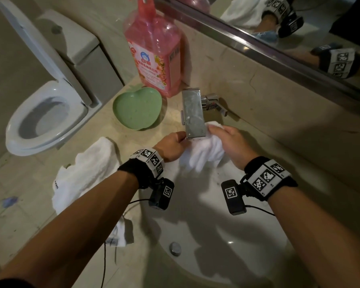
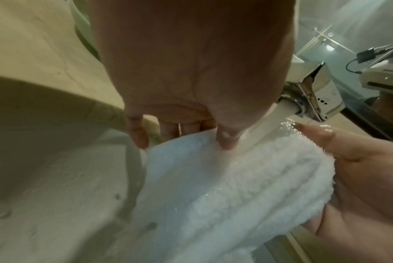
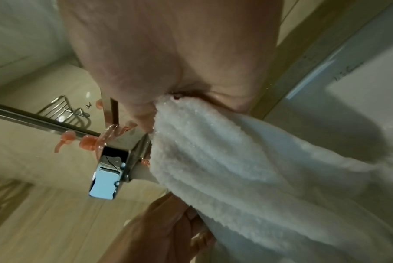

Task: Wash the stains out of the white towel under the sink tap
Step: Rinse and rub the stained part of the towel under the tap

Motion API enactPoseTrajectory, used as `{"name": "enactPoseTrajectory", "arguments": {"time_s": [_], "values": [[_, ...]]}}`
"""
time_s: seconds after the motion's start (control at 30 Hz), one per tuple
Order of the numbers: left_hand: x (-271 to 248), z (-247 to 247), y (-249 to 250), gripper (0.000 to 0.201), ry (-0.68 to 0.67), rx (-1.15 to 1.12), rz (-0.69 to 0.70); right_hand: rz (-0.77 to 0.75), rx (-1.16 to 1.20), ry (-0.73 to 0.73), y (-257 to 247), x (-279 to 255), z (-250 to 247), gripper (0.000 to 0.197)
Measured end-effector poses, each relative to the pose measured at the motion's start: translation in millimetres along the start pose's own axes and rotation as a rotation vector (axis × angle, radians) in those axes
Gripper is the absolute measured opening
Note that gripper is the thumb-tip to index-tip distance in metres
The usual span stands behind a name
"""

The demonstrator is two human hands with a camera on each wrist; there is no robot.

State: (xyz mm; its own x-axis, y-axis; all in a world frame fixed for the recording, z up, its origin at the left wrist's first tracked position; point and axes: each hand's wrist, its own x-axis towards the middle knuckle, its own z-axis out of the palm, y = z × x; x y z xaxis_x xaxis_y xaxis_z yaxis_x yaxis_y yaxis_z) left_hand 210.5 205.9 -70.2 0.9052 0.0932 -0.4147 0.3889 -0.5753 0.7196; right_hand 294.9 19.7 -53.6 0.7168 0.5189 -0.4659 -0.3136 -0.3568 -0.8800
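Under tap, towel between both hands' grip.

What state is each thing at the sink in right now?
Towel: bunched, wet, held under the tap.
Tap: water runs from it onto the towel.
Left hand: grips the towel.
Right hand: grips the towel.
Second towel: crumpled on the counter, left of the basin.
Soap bottle: upright, about full.
Green dish: nothing in it.
Toilet: lid up.
Drain plug: cannot tell.
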Motion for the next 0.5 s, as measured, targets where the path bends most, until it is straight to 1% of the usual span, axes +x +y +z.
{"name": "enactPoseTrajectory", "arguments": {"time_s": [0.1,0.17,0.2,0.27,0.3,0.33,0.37,0.4,0.43,0.47,0.5], "values": [[2,1,1,0.029,0.039,0.022,-0.01,0.024,-0.022,0.071,1,1,-3,0.039],[-1,0,3,0.026,0.064,-0.013,0.026,0.036,-0.143,0.068,5,3,-4,0.03],[-3,-1,5,0.024,0.071,-0.035,0.055,0.035,-0.224,0.037,7,2,-3,0.028],[-10,-6,10,0.021,0.07,-0.051,0.11,0.014,-0.347,-0.068,11,0,1,0.046],[-13,-8,12,0.022,0.059,-0.05,0.125,-0.006,-0.367,-0.107,14,0,7,0.048],[-16,-11,14,0.021,0.042,-0.046,0.127,-0.039,-0.39,-0.127,17,0,13,0.041],[-18,-14,15,0.021,0.028,-0.039,0.121,-0.07,-0.41,-0.133,20,0,20,0.025],[-20,-17,16,0.024,0.027,-0.028,0.109,-0.077,-0.417,-0.128,20,0,26,0.02],[-22,-21,16,0.024,0.036,-0.021,0.099,-0.061,-0.393,-0.131,20,1,29,0.03],[-24,-25,14,0.019,0.053,-0.016,0.09,-0.032,-0.349,-0.139,19,1,32,0.038],[-26,-28,12,0.012,0.075,-0.011,0.083,-0.013,-0.284,-0.161,16,1,35,0.038]]}}
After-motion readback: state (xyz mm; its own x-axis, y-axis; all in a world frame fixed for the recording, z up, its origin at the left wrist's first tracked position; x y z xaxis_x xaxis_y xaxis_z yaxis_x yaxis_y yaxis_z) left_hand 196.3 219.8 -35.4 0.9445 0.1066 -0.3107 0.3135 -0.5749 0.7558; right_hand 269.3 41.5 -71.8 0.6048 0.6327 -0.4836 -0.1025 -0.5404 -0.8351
